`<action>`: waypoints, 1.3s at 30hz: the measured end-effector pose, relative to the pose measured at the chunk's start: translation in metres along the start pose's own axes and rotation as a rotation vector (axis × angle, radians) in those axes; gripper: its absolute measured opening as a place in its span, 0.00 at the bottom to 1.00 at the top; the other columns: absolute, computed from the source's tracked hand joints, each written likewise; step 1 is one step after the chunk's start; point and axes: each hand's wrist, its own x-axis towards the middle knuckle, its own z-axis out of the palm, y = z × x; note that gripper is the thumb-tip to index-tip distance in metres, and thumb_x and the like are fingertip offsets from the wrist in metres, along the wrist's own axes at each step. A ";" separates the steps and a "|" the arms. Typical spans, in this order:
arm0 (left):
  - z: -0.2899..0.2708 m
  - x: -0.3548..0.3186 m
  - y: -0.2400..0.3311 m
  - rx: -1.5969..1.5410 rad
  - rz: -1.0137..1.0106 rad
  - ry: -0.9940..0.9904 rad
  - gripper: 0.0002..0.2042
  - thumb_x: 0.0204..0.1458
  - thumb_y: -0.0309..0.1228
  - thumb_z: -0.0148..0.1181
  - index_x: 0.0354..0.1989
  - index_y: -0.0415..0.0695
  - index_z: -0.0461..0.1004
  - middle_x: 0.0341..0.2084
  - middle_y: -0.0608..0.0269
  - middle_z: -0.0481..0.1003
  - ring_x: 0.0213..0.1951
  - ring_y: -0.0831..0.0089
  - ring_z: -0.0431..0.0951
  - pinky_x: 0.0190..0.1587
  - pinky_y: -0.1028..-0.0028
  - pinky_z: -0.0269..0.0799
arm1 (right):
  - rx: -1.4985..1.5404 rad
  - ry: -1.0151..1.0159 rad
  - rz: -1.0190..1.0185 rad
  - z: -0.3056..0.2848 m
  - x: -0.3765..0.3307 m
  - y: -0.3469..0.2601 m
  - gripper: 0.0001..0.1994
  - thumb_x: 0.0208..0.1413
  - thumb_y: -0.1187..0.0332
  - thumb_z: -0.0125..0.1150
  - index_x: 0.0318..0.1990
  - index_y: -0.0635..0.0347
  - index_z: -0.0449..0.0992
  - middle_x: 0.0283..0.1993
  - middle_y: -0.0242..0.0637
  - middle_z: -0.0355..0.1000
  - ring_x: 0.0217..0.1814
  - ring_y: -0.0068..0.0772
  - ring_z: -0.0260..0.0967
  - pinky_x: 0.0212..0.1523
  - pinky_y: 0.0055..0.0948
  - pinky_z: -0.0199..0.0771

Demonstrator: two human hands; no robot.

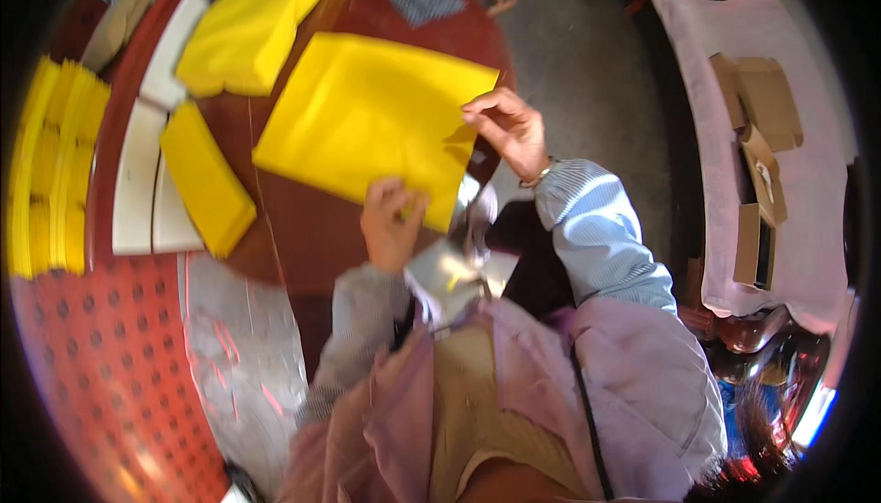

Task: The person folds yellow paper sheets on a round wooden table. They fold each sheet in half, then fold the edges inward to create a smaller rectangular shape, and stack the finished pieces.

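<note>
A wide, flat yellow sheet (358,117) lies at a slant over the dark red round table; whether it is one layer or a flat bag is hard to tell. My left hand (393,226) has its fingers curled over the sheet's near edge, slightly blurred. Near the sheet's right edge, my right hand (512,136) pinches thumb and forefinger together and casts a shadow on the yellow surface. What lies between those fingertips is too small to make out.
A yellow stack (248,30) and a narrow folded yellow piece (206,177) lie on the table's left part. Further left are bundled yellow pieces (57,168). A grey patterned square (427,0) lies at the far side. Opened cardboard boxes (766,99) rest on a pink-covered surface (808,228) at right.
</note>
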 end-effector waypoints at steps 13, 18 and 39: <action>-0.004 0.004 0.000 0.000 -0.047 -0.015 0.10 0.51 0.31 0.76 0.37 0.39 0.84 0.44 0.58 0.80 0.44 0.64 0.84 0.46 0.69 0.79 | -0.562 -0.510 -0.343 0.015 -0.079 -0.012 0.13 0.48 0.75 0.73 0.43 0.57 0.83 0.44 0.36 0.77 0.49 0.41 0.78 0.51 0.38 0.80; -0.004 0.004 -0.003 -0.027 -0.017 0.007 0.10 0.50 0.32 0.76 0.36 0.40 0.84 0.43 0.59 0.80 0.41 0.63 0.84 0.45 0.68 0.81 | -0.553 -0.533 -0.375 0.014 -0.073 -0.010 0.11 0.51 0.73 0.73 0.42 0.56 0.84 0.42 0.34 0.78 0.46 0.41 0.77 0.49 0.37 0.80; -0.021 0.004 -0.005 -0.051 -0.059 -0.162 0.13 0.46 0.26 0.73 0.42 0.41 0.85 0.48 0.62 0.77 0.49 0.66 0.81 0.52 0.71 0.77 | -0.202 -0.433 0.207 0.024 -0.070 0.006 0.09 0.54 0.74 0.78 0.41 0.62 0.85 0.37 0.27 0.79 0.34 0.16 0.74 0.36 0.19 0.75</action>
